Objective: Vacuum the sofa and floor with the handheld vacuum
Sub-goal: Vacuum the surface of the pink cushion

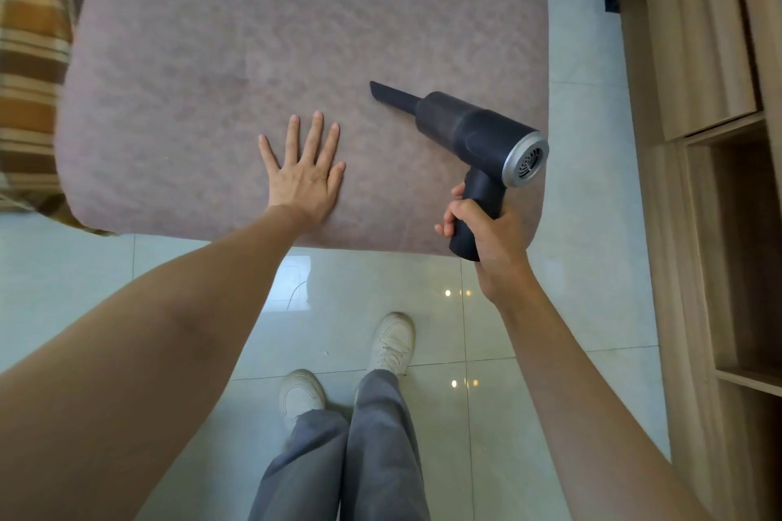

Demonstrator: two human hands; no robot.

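Both forearms fill the bottom of my view, reaching forward over my shoes and the pale tiled floor. Out at the end of the right arm, my right hand holds the vacuum by its pistol grip, fingers curled round the dark handle below the body. It sits over the front right part of the sofa cushion, its narrow nozzle angled down toward the fabric; I can't tell whether the tip touches.

I judge the vacuum light enough for one hand, rigid plastic, smooth but not slick, and the grip is plainly the right place to hold; the weight sits forward in the barrel, so a firm wrist helps. The cushion looks soft and a little fuzzy, likely to drag under the nozzle.

My left hand lies flat on the cushion, fingers spread wide and holding nothing, near the nozzle but apart from it. A wooden cabinet stands to the right, a striped cloth to the left.
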